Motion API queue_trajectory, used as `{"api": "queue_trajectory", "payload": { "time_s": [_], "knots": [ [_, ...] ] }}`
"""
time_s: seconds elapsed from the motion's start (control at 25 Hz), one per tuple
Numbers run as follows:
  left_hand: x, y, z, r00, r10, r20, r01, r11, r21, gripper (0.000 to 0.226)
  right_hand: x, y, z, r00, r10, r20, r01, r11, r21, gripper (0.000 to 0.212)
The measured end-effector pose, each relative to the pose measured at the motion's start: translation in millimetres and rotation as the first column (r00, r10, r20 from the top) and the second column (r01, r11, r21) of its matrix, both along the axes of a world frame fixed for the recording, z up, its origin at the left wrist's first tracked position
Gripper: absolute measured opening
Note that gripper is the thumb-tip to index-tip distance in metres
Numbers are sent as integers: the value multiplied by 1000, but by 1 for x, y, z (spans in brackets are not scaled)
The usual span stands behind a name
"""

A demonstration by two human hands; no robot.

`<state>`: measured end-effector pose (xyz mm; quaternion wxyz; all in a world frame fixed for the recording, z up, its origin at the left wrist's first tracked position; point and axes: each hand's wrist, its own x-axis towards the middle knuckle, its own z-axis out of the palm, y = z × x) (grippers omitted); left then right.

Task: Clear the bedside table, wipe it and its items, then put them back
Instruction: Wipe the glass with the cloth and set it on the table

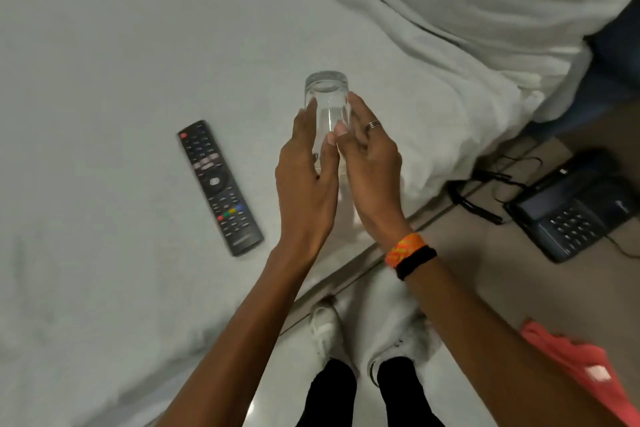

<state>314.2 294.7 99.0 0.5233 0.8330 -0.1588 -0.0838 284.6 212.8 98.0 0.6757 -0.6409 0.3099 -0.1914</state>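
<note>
Glass (326,104): I hold it upside down above the bed (104,45) edge.
Left hand (306,166): fingers flat against its side.
Right hand (369,163): fingers curled around it.
Remote (220,186): on bed, near its edge.

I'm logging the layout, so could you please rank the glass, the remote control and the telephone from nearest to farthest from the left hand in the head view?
1. Glass: held between the left hand and the right hand.
2. Remote control: on the bed, to its left.
3. Telephone: on the bedside table, far right.
</note>
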Motion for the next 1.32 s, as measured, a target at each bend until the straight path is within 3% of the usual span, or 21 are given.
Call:
{"api": "queue_trajectory", "payload": {
  "time_s": [0.12, 0.2, 0.32, 0.44, 0.52, 0.56, 0.64, 0.68, 0.76, 0.84, 1.0, 1.08, 1.12, 1.2, 1.24, 1.32],
  "knots": [
    [-45, -41, 18, 974, -157, -161, 126, 974, -191, 54, -62, -33, 2, 976, -209, 56, 204, 975, 93, 42],
    [-76, -62, 13, 917, -299, -265, 220, 932, -289, 58, -110, -50, 0, 954, -295, 44, 293, 955, 49, 44],
    [-136, -89, -17, 727, -486, -486, 288, 857, -427, 58, -200, -71, -18, 919, -377, -114, 371, 926, -69, 44],
    [-200, -105, -61, 487, -494, -720, 234, 868, -437, 53, -291, -74, -57, 833, -481, -273, 423, 872, -247, 31],
    [-237, -111, -86, 403, -476, -781, 263, 878, -400, 46, -347, -73, -96, 637, -666, -389, 489, 739, -463, 21],
    [-254, -113, -98, 366, -472, -802, 290, 877, -384, 46, -371, -72, -117, 462, -739, -490, 519, 673, -526, 25],
    [-274, -118, -117, 308, -469, -828, 330, 869, -369, 52, -400, -69, -147, 100, -683, -723, 588, 627, -511, 47],
    [-280, -121, -126, 297, -471, -831, 350, 863, -364, 55, -406, -69, -158, 12, -600, -800, 663, 604, -442, 58],
    [-290, -125, -141, 307, -482, -820, 398, 848, -350, 56, -402, -70, -176, 30, -501, -865, 727, 604, -325, 78],
    [-297, -129, -150, 327, -515, -793, 468, 817, -338, 55, -393, -70, -191, 41, -514, -857, 660, 658, -363, 86],
    [-298, -137, -158, 360, -575, -735, 544, 769, -335, 59, -413, -87, -202, 68, -751, -657, 487, 600, -635, 53],
    [-298, -145, -154, 335, -580, -742, 521, 770, -367, 60, -438, -101, -195, 115, -829, -547, 612, 493, -618, 41],
    [-298, -149, -151, 328, -575, -750, 496, 780, -381, 60, -448, -106, -185, 161, -859, -485, 766, 419, -488, 35],
    [-302, -159, -145, 305, -570, -763, 454, 791, -410, 60, -454, -107, -159, 263, -928, -264, 962, 273, 1, 19],
    [-305, -163, -142, 287, -573, -768, 439, 791, -426, 60, -450, -104, -145, 308, -935, -173, 942, 275, 192, 16],
    [-314, -170, -135, 245, -580, -777, 417, 787, -455, 60, -430, -97, -120, 460, -879, -125, 859, 406, 311, 24]
  ]
}}
